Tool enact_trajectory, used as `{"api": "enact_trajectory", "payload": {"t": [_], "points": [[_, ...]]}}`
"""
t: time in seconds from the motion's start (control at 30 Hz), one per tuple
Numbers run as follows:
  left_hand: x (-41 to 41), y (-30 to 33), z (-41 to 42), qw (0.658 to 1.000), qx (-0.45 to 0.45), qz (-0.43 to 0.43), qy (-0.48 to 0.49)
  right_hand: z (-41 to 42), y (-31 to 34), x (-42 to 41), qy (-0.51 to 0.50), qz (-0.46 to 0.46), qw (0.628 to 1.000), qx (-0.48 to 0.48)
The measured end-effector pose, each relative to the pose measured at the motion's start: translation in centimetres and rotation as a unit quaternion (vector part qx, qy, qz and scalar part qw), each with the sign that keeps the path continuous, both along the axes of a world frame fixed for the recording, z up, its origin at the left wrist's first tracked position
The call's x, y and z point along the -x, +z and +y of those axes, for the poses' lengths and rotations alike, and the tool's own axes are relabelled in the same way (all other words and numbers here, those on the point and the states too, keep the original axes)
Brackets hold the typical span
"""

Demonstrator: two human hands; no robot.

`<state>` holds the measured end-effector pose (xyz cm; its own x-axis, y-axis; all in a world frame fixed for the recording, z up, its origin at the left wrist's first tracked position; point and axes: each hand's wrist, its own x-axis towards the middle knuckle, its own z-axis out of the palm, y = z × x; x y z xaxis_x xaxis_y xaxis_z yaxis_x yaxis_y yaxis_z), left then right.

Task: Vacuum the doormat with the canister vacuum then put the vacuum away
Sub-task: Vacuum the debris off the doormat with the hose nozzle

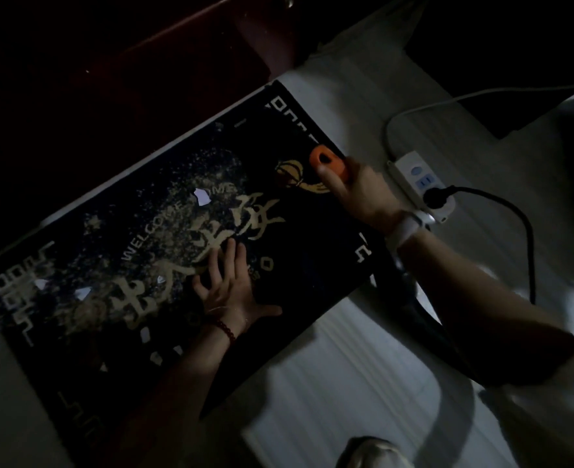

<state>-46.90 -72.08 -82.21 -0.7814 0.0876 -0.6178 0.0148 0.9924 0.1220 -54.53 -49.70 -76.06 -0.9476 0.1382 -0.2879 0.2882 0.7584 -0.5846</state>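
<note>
A dark doormat (305, 251) with gold lettering lies slantwise on the pale floor, strewn with crumbs and several white paper scraps (201, 196). My left hand (226, 288) rests flat on the mat's middle, fingers spread. My right hand (359, 190) grips an orange vacuum nozzle (326, 161) at the mat's far right part. A dark hose (424, 315) runs back under my right forearm. The canister itself is hidden from view.
A white power strip (420, 187) lies on the floor right of the mat, with a black plug and black cable (528, 238) in it and a white cord (447, 103) leading away. A dark red door (143, 72) borders the mat's far side. The scene is dim.
</note>
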Motion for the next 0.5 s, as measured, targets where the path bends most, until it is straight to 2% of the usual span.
{"api": "enact_trajectory", "payload": {"t": [0.1, 0.23, 0.33, 0.5], "points": [[-0.1, 0.0, 0.0, 1.000, 0.004, 0.007, -0.002, -0.9, -0.7, 0.6, 0.002, -0.014, 1.000, 0.002], [0.1, -0.1, 0.0, 1.000, 0.005, -0.011, -0.006, 0.6, 0.5, -6.4, 0.030, -0.067, 0.996, 0.048], [0.2, -0.1, 0.0, 1.000, 0.007, -0.019, -0.009, 0.9, 1.3, -9.1, 0.035, -0.072, 0.997, -0.005], [0.0, -0.2, -0.1, 1.000, -0.002, -0.002, -0.005, 0.0, -0.2, -1.2, -0.050, -0.009, 0.999, -0.020]]}}
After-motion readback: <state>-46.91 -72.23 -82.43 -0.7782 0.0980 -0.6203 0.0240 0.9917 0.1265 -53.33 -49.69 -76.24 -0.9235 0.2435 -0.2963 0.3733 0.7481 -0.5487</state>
